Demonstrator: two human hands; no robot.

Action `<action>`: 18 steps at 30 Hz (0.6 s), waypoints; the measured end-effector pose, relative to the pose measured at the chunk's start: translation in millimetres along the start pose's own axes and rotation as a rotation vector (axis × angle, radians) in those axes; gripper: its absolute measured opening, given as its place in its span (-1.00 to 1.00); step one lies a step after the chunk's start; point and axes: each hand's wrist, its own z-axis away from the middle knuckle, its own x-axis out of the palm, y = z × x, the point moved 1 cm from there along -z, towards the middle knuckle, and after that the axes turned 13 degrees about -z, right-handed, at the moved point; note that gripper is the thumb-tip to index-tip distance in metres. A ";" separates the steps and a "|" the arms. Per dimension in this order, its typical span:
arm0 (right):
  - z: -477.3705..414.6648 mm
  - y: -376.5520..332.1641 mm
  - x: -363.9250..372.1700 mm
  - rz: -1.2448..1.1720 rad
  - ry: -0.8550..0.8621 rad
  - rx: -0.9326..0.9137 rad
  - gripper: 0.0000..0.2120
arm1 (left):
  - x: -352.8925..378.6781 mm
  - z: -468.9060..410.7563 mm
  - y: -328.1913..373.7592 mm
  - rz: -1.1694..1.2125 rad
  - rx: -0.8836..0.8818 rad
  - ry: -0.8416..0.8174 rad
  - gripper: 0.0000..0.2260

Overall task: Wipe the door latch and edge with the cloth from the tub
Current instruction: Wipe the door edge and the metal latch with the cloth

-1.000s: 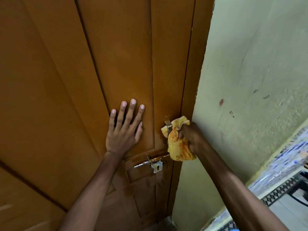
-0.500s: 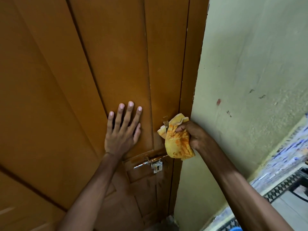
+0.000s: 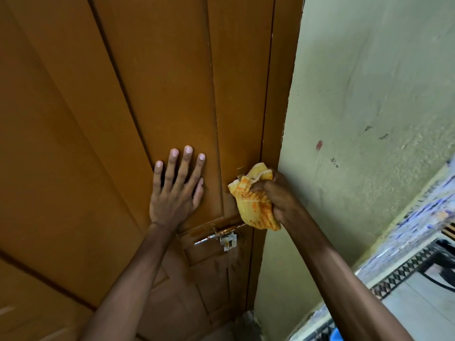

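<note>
Head view, the only view. Landmark: the sliding bolt latch [image 3: 219, 238] on the brown door [image 3: 172, 82]. The right hand [image 3: 275, 200] is closed in a fist around the yellow-orange cloth [image 3: 253, 205], which is bunched, its lower end hanging just above and right of the latch, its upper end pressed against the door edge [image 3: 267, 143] and partly covering a small metal fitting [image 3: 240, 169] above the latch. The left hand [image 3: 176, 190] is fully open, fingers spread, palm flat on the door panel above and left of the latch; it holds nothing and appears to brace the door. Progress, as a judgement: the cloth is already in hand, so fetching it is done; wiping is under way on the edge near the upper fitting. The bolt itself shows whitish and brownish residue and looks not yet cleaned; the edge far above and below the latch is untouched by the cloth at this moment. The tub is not in view. Count: one door, one bolt latch, one upper fitting, one cloth, two hands, one pale green wall [image 3: 369, 94] right of the latch.
</note>
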 end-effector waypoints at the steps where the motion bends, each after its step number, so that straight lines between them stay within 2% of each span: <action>1: 0.4 0.8 -4.1 -0.090 0.038 0.012 -0.56 | 0.3 0.1 0.0 -0.004 0.001 0.001 -0.48; 3: -2.6 2.2 -14.1 -0.250 0.084 0.039 -0.61 | 0.4 0.2 0.3 -0.004 -0.001 -0.001 -0.48; 4: -4.0 1.3 -18.0 -0.249 0.086 0.025 -0.63 | 0.2 0.3 0.7 -0.004 -0.002 -0.001 -0.48; 7: -6.5 0.2 -19.6 -0.047 0.114 -0.124 -0.60 | -0.9 0.0 1.5 -0.003 -0.001 0.004 -0.49; 10: -1.1 8.2 -13.0 0.163 0.242 -0.278 -0.68 | -1.8 -0.8 0.4 0.007 -0.003 0.005 -0.48; 18: 9.7 87.1 5.1 0.390 0.247 -0.630 -0.59 | -1.7 -0.5 0.0 0.018 -0.015 0.011 -0.48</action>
